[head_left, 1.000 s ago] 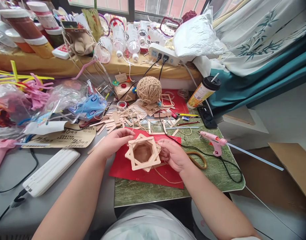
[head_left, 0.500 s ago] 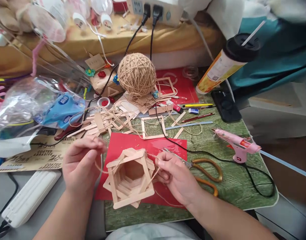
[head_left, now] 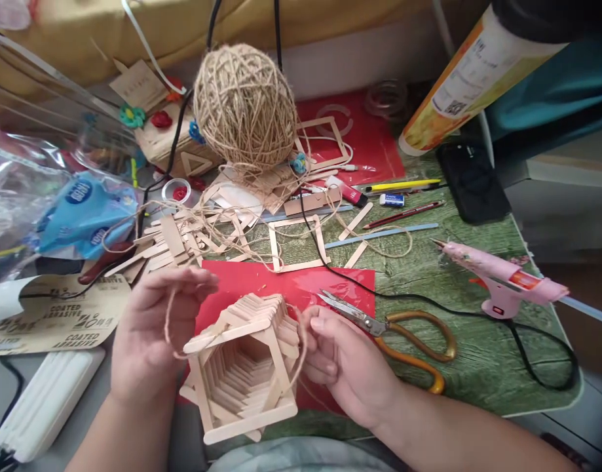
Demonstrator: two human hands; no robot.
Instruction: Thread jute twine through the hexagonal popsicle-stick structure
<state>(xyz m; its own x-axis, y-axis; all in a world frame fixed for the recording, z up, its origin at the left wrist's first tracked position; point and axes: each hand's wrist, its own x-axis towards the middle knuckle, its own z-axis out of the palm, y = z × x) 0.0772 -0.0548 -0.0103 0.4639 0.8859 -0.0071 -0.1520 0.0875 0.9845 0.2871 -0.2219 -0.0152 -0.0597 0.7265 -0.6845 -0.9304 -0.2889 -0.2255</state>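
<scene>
A hollow craft-stick structure (head_left: 242, 419), built of stacked, rotated layers, is tilted with its open end towards me, over a red sheet (head_left: 232, 275). My left hand (head_left: 150, 334) is on its left, fingers bent together with jute twine (head_left: 168, 321) looping down from them to the structure. At the right side, my right hand (head_left: 342, 357) has thumb and fingers closed on another stretch of the twine, which runs over the structure's right edge. Scissors (head_left: 409, 334) lie partly opened beside my right hand.
A large twine ball (head_left: 244, 108) sits behind loose craft sticks (head_left: 168, 246). Around the right side are a pink glue gun (head_left: 502, 278) with its cord, a phone (head_left: 472, 183) and a tall cup (head_left: 462, 85). A power strip (head_left: 50, 403) lies at left.
The structure has tipped, showing more of its stacked side, and shifted slightly left and down. My left fingers have straightened somewhat. The view has moved closer and lower.
</scene>
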